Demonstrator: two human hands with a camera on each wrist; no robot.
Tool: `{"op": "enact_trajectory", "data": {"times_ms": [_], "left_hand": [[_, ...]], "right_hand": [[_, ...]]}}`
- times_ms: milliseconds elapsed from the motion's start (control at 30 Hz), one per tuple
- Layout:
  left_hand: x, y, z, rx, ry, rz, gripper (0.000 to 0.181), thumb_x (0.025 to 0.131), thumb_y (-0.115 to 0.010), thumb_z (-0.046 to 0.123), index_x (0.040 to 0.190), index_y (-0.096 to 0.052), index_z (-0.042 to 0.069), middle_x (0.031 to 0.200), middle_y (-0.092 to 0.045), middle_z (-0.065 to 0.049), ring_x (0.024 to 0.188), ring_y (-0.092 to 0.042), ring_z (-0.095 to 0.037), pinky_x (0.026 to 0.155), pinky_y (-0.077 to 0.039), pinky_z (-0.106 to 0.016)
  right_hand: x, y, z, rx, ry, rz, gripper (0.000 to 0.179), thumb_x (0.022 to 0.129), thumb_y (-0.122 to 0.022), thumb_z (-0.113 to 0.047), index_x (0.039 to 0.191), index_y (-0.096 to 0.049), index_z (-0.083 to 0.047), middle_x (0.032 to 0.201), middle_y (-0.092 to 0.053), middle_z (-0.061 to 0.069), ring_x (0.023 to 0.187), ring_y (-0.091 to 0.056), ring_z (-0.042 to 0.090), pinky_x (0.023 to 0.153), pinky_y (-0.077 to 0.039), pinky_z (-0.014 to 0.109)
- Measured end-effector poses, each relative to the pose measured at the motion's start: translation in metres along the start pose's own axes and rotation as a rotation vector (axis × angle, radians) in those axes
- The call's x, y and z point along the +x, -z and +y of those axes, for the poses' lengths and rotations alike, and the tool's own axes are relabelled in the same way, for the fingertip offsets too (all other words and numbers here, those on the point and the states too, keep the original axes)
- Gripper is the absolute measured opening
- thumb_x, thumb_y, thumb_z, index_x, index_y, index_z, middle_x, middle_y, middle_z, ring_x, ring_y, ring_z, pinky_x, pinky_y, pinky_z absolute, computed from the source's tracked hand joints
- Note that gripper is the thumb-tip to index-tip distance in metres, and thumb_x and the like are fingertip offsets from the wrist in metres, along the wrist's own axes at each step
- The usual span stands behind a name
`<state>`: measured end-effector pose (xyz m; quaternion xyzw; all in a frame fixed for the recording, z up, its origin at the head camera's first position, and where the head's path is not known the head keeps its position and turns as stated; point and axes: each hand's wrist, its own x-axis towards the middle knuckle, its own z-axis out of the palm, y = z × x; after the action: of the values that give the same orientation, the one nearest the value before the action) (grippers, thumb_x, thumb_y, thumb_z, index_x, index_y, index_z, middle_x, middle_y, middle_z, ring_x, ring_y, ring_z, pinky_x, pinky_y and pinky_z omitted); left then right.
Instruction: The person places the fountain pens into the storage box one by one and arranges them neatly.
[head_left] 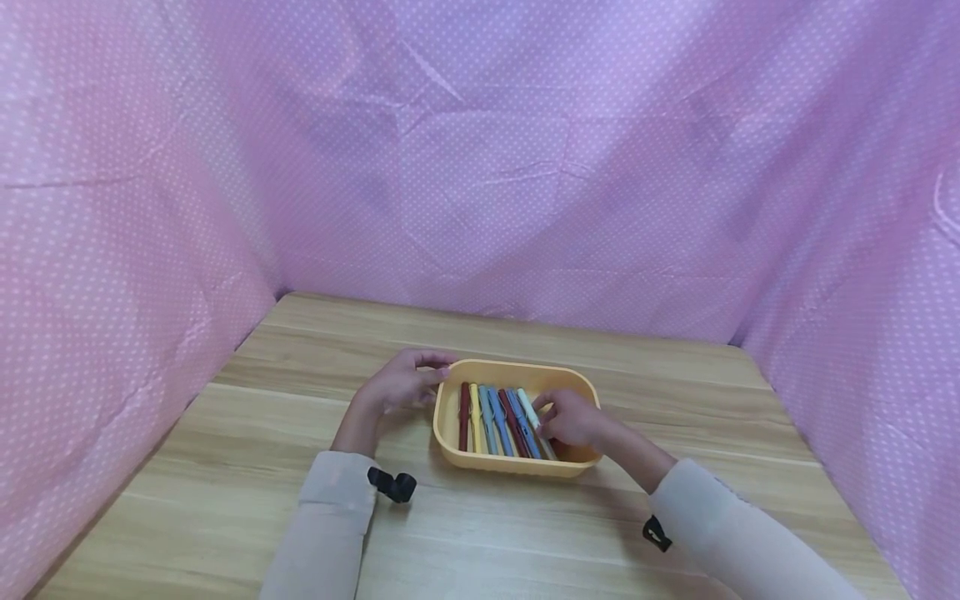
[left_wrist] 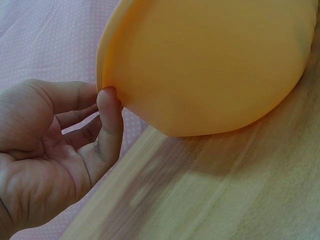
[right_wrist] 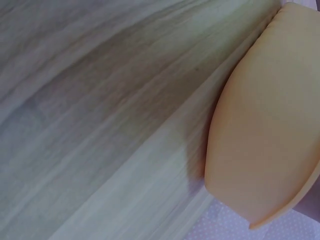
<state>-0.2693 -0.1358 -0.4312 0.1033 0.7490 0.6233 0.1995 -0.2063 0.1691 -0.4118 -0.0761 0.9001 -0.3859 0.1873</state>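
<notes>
A yellow plastic basket (head_left: 517, 468) sits on the wooden table in the head view. Inside it, several capped pens lie side by side: a dark red pen (head_left: 464, 417) at the left, a yellow pen (head_left: 476, 417), then grey-green, blue and dark red ones. My left hand (head_left: 401, 382) pinches the basket's left rim; in the left wrist view its thumb (left_wrist: 110, 117) shows against the rim. Reaching over the right rim, my right hand (head_left: 570, 417) has curled fingers on the white-capped pen (head_left: 528, 407), the rightmost in the row. In the right wrist view the basket wall hides this hand.
The light wooden table (head_left: 300, 417) extends around the basket on all sides. Pink dotted cloth (head_left: 510, 183) hangs behind the table and along both sides. A black wrist strap mount (head_left: 393, 484) sits at the left sleeve, another (head_left: 657, 534) at the right.
</notes>
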Motion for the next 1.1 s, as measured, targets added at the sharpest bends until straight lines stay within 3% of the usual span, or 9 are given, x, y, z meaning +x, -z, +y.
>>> {"op": "enact_trajectory", "data": {"times_ms": [533, 833, 1100], "left_hand": [[-0.0009, -0.0003, 0.0007, -0.002, -0.011, -0.003, 0.031, 0.103, -0.062, 0.01, 0.133, -0.066, 0.009, 0.132, -0.058, -0.014, 0.098, -0.069, -0.031, 0.078, -0.063, -0.039], [-0.0011, -0.0005, -0.001, -0.002, -0.01, -0.004, 0.031, 0.103, -0.062, 0.01, 0.134, -0.066, 0.009, 0.133, -0.058, -0.014, 0.096, -0.069, -0.029, 0.076, -0.062, -0.037], [-0.0019, -0.0015, -0.0006, -0.002, -0.011, -0.001, 0.032, 0.103, -0.062, 0.01, 0.134, -0.066, 0.009, 0.132, -0.058, -0.014, 0.096, -0.069, -0.03, 0.076, -0.063, -0.037]], "right_hand": [[0.0014, -0.0033, 0.0017, -0.044, -0.014, 0.033, 0.03, 0.086, -0.077, 0.003, 0.114, -0.066, 0.005, 0.083, -0.069, 0.007, 0.073, -0.065, 0.017, 0.068, -0.054, 0.028], [0.0004, -0.0063, 0.0015, 0.079, -0.034, 0.014, 0.031, 0.087, -0.072, 0.009, 0.116, -0.061, 0.01, 0.084, -0.067, 0.013, 0.062, -0.067, 0.019, 0.058, -0.061, 0.034], [-0.0005, -0.0078, 0.0002, 0.069, -0.049, 0.025, 0.03, 0.088, -0.073, 0.009, 0.115, -0.061, 0.009, 0.083, -0.067, 0.012, 0.063, -0.067, 0.019, 0.057, -0.061, 0.034]]}}
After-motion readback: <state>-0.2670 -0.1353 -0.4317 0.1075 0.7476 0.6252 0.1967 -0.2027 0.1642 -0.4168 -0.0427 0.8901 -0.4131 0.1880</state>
